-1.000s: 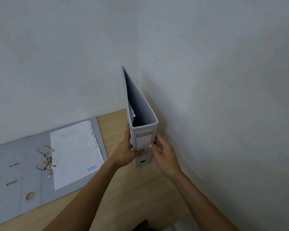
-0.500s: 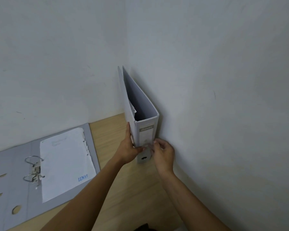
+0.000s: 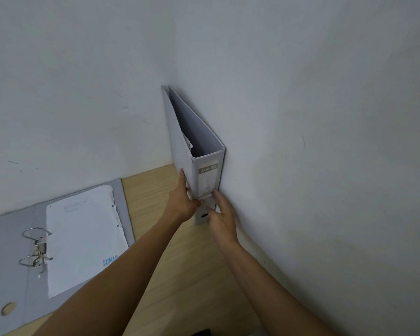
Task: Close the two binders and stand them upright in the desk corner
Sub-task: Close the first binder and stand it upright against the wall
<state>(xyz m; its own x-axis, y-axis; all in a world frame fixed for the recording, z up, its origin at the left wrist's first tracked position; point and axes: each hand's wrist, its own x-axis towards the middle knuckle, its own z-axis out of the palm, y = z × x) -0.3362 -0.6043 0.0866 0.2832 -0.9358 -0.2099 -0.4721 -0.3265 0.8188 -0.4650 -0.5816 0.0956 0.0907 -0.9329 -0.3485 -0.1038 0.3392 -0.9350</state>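
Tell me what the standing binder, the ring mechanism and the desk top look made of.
Standing binder: likely matte grey card, stiff flat covers. Ring mechanism: shiny silver metal, glinting. Desk top: pale wood or wood-look laminate, visible grain.

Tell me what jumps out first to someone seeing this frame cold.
The closed grey binder standing upright in the corner, against the right wall, with the left hand gripping its left cover and the right hand at the lower spine. Next, the open binder lying flat at the left of the wooden desk, rings up, a white sheet on its right half.
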